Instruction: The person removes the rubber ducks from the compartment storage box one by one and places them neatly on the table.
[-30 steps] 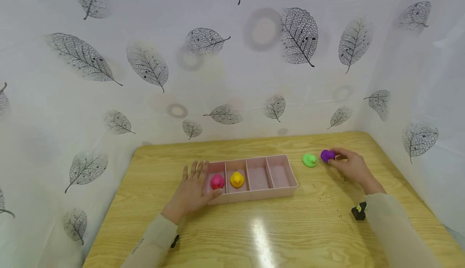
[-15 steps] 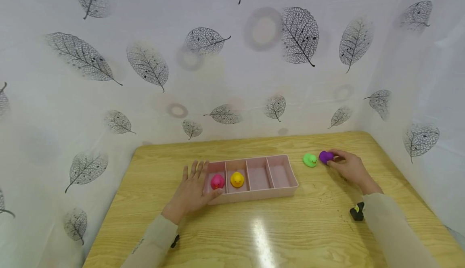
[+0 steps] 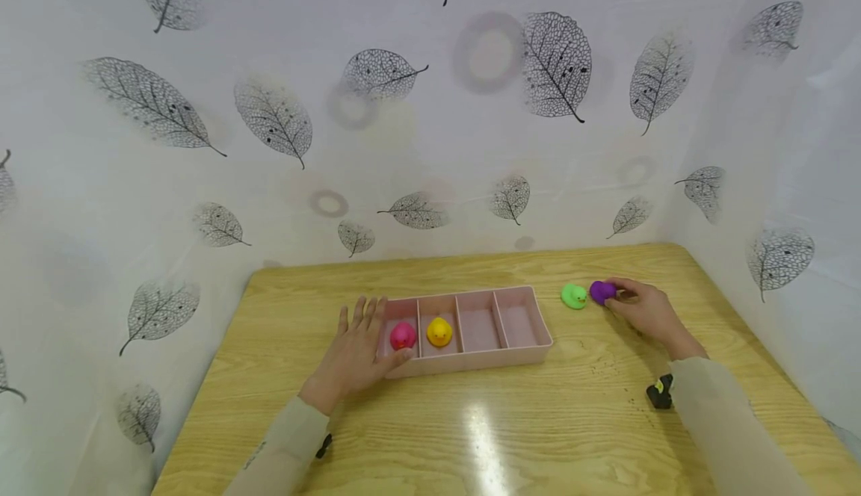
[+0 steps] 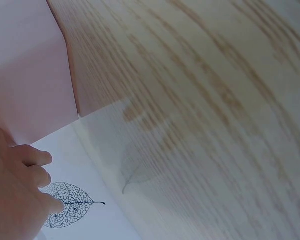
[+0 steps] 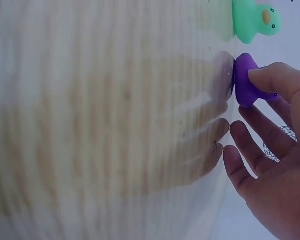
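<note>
A pink tray (image 3: 464, 364) with a row of compartments lies on the table. Its leftmost compartment holds a pink rubber duck (image 3: 403, 336), and the one beside it a yellow rubber duck (image 3: 439, 332). My left hand (image 3: 356, 350) rests on the tray's left end, fingers extended along that side and thumb at the front rim. Toward the back right, my right hand (image 3: 649, 313) pinches a purple rubber duck (image 3: 602, 292) between thumb and fingers. In the right wrist view the purple duck (image 5: 246, 82) sits at the tabletop, near a green rubber duck (image 5: 255, 21).
The wood-grain table (image 3: 525, 429) ends at a white curtain (image 3: 444, 145) printed with dark leaves, behind and on both sides. Right of the tray stands the green duck (image 3: 575, 296). A black wrist device (image 3: 661, 391) sits beside the right sleeve.
My right hand has shifted slightly left with the purple duck, bringing it closer to the green one. My left hand and the tray have stayed in place.
</note>
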Demonstrator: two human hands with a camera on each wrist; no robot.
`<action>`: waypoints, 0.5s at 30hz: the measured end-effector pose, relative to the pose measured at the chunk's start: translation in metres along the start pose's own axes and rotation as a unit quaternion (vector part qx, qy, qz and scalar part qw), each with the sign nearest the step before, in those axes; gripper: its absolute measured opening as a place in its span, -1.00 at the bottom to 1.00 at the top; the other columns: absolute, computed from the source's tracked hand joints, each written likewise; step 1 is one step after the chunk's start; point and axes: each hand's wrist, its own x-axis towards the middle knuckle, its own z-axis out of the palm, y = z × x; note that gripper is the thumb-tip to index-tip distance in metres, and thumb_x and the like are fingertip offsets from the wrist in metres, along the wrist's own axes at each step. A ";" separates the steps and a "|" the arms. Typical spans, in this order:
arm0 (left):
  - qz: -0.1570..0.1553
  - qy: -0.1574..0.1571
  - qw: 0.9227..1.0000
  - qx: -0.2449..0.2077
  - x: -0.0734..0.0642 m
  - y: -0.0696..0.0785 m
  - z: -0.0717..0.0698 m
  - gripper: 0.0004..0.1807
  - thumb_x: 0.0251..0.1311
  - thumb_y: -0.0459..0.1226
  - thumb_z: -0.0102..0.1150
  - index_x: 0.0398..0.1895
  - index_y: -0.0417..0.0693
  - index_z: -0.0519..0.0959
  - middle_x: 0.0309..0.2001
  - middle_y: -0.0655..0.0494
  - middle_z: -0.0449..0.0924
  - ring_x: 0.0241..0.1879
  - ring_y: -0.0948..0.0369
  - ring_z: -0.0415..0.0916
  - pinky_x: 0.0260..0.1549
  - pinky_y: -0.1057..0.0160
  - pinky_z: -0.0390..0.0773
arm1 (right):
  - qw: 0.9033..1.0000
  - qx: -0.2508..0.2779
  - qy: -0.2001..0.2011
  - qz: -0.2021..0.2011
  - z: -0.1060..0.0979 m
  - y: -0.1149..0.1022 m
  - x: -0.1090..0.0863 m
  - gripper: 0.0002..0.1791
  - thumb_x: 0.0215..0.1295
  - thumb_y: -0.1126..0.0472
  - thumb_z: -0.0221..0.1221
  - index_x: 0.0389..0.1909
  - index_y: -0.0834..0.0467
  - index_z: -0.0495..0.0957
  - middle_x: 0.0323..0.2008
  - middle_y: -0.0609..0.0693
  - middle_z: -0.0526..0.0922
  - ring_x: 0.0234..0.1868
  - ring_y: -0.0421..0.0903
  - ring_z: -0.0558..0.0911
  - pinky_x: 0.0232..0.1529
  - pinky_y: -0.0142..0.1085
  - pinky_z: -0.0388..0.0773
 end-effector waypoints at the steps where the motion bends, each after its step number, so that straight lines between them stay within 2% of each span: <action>1: 0.000 0.001 1.000 0.001 0.000 0.000 0.000 0.19 0.36 0.41 0.00 0.71 -0.24 -0.08 0.66 -0.30 0.06 0.68 -0.28 -0.14 0.60 -0.42 -0.20 | 1.000 0.001 -0.001 0.001 0.000 0.000 0.000 -0.41 0.49 0.09 0.27 0.39 0.35 0.48 0.16 0.50 0.64 0.16 0.44 0.63 0.05 0.17 0.65; 5: -0.001 0.000 1.000 0.003 0.000 0.000 0.000 0.19 0.35 0.42 0.00 0.71 -0.23 -0.08 0.66 -0.30 0.06 0.68 -0.28 -0.14 0.60 -0.42 -0.20 | 1.000 0.005 -0.004 0.007 0.001 0.001 0.001 -0.41 0.50 0.09 0.26 0.40 0.34 0.47 0.20 0.51 0.62 0.20 0.45 0.61 0.13 0.29 0.59; 15: -0.003 -0.005 1.000 0.002 0.000 0.000 -0.001 0.20 0.36 0.43 -0.02 0.71 -0.23 -0.10 0.67 -0.29 0.05 0.69 -0.27 -0.15 0.61 -0.41 -0.23 | 1.000 0.013 -0.010 0.021 0.001 -0.004 0.000 -0.37 0.49 0.07 0.26 0.42 0.35 0.44 0.24 0.53 0.58 0.23 0.48 0.58 0.21 0.36 0.52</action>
